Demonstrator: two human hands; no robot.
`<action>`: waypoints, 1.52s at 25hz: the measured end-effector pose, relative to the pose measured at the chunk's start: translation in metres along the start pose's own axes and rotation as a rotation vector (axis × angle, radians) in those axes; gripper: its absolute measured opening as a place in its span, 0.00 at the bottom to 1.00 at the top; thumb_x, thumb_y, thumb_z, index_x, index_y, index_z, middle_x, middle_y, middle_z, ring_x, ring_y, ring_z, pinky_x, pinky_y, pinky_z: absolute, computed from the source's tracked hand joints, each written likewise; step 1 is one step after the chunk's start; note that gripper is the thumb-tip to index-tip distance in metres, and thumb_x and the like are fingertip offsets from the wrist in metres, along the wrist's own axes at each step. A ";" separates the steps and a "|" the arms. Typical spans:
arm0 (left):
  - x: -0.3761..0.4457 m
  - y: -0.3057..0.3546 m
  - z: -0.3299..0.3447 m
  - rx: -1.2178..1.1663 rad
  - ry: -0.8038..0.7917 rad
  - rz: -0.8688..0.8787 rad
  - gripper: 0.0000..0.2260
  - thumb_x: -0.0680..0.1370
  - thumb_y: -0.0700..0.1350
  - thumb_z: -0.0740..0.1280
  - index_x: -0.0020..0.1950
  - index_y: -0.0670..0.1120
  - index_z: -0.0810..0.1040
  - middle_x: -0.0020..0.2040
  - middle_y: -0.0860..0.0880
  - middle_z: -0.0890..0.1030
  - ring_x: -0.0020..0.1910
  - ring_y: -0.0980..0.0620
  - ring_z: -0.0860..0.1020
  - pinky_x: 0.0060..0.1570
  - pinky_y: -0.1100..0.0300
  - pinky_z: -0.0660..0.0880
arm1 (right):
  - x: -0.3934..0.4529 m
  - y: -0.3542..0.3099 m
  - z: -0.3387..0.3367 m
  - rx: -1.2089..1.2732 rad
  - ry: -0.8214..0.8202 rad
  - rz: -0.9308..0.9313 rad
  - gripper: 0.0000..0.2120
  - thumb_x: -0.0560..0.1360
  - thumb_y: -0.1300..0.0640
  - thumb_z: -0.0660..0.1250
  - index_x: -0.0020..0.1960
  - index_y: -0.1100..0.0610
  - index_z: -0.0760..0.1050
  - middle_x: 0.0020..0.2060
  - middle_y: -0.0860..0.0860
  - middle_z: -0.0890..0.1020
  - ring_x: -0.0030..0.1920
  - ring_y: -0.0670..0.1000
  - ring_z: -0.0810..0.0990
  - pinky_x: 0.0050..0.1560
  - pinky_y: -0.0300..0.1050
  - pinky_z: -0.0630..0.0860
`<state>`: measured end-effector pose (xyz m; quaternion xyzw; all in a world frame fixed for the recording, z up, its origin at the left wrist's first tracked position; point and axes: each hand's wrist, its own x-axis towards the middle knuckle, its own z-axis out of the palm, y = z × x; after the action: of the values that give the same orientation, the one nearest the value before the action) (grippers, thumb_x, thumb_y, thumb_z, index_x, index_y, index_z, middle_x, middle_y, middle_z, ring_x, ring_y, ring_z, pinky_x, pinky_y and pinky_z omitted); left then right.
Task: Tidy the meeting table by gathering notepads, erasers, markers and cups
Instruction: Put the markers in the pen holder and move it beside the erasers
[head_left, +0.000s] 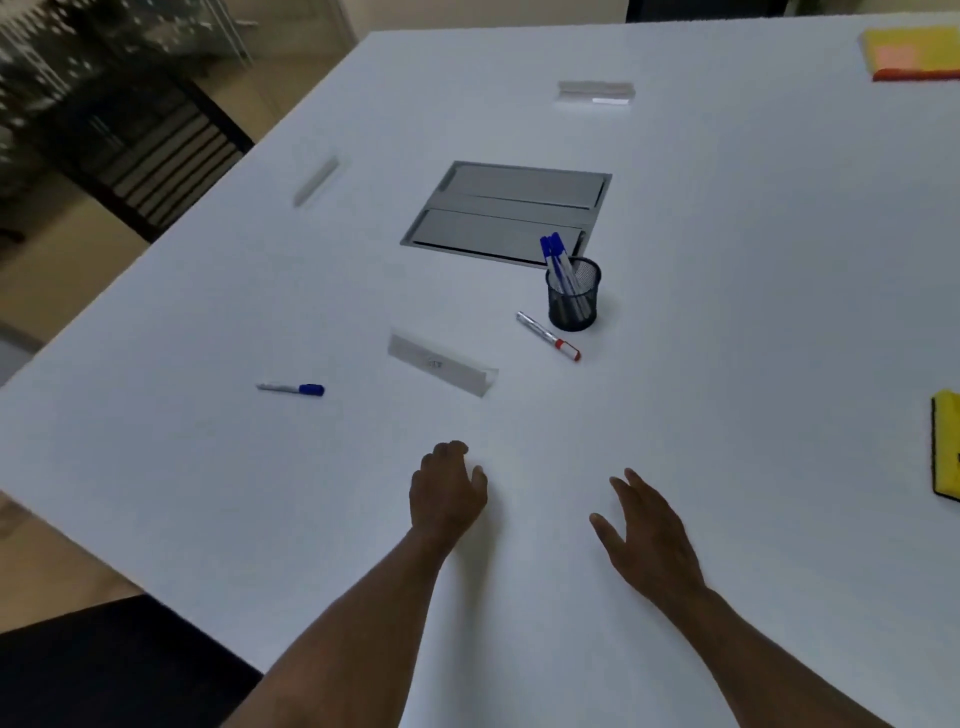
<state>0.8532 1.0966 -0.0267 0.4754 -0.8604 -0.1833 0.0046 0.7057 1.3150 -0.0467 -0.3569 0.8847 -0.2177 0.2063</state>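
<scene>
Two bare hands hover low over a white surface (727, 260), holding nothing. Left hand (448, 491) has fingers loosely curled; right hand (649, 540) is spread open. Ahead of the left hand lies a blue-capped marker (292, 388). Beyond the right hand, a red-capped marker (548, 336) lies just beside a mesh cup (573, 301) holding blue pens (558, 260).

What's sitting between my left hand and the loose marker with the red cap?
The clear nameplate lies roughly between your left hand and the red-capped marker; otherwise only bare table.
</scene>
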 end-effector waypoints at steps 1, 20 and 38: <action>0.016 -0.022 -0.010 0.004 0.019 -0.049 0.20 0.77 0.51 0.63 0.66 0.45 0.72 0.64 0.46 0.76 0.61 0.44 0.74 0.59 0.51 0.70 | 0.014 -0.011 0.002 0.000 -0.009 -0.004 0.28 0.78 0.44 0.62 0.74 0.54 0.63 0.76 0.51 0.62 0.76 0.51 0.59 0.73 0.47 0.58; 0.204 -0.196 -0.066 0.280 0.045 -0.158 0.12 0.69 0.27 0.61 0.51 0.36 0.73 0.52 0.37 0.72 0.54 0.35 0.71 0.41 0.43 0.75 | 0.253 -0.071 0.010 -0.124 0.251 0.136 0.17 0.75 0.57 0.68 0.60 0.64 0.72 0.54 0.63 0.74 0.55 0.64 0.72 0.49 0.56 0.74; 0.076 -0.051 -0.019 0.119 -0.073 0.130 0.14 0.79 0.40 0.56 0.63 0.48 0.71 0.55 0.50 0.78 0.50 0.47 0.75 0.43 0.53 0.72 | 0.180 -0.097 -0.119 0.447 0.803 -0.032 0.09 0.76 0.61 0.65 0.56 0.55 0.74 0.48 0.47 0.81 0.43 0.41 0.79 0.46 0.22 0.69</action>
<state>0.8568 1.0038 -0.0385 0.4108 -0.8985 -0.1483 -0.0432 0.5771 1.1506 0.0647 -0.2049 0.8204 -0.5272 -0.0842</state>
